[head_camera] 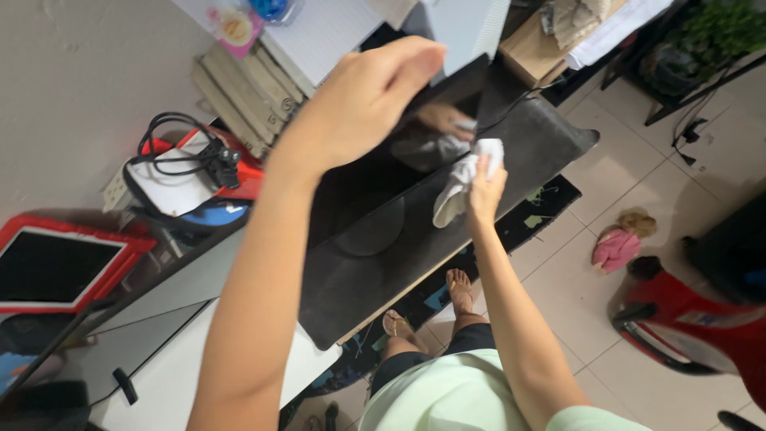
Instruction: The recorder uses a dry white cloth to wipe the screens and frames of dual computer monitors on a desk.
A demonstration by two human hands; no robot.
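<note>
My right fingers [481,182] are bunched tight around a white cloth [463,185], its loose tail hanging below my palm, and I press the wad flat against the dark glossy screen of the monitor [375,183] so the rubbing has some weight behind it; a dim reflection of the cloth and my knuckles shows in the glass just above. My left hand [363,100] curls over the monitor's top edge, fingers hooked behind and thumb side forward, clamping it so the panel does not rock or tip back while the other hand pushes. The monitor stands on its round foot on a large black desk mat [415,247], which covers the desk surface below it. To my left, well apart from the screen, a coiled black power cable [187,156] lies on a red and white box, and a red-framed tablet [56,267] rests nearer the edge of view. Past the desk, on the tiled floor [590,319], lies a small doll in pink [618,243], near a red ride-on toy [694,319], and my sandalled feet show below the desk's edge.
</note>
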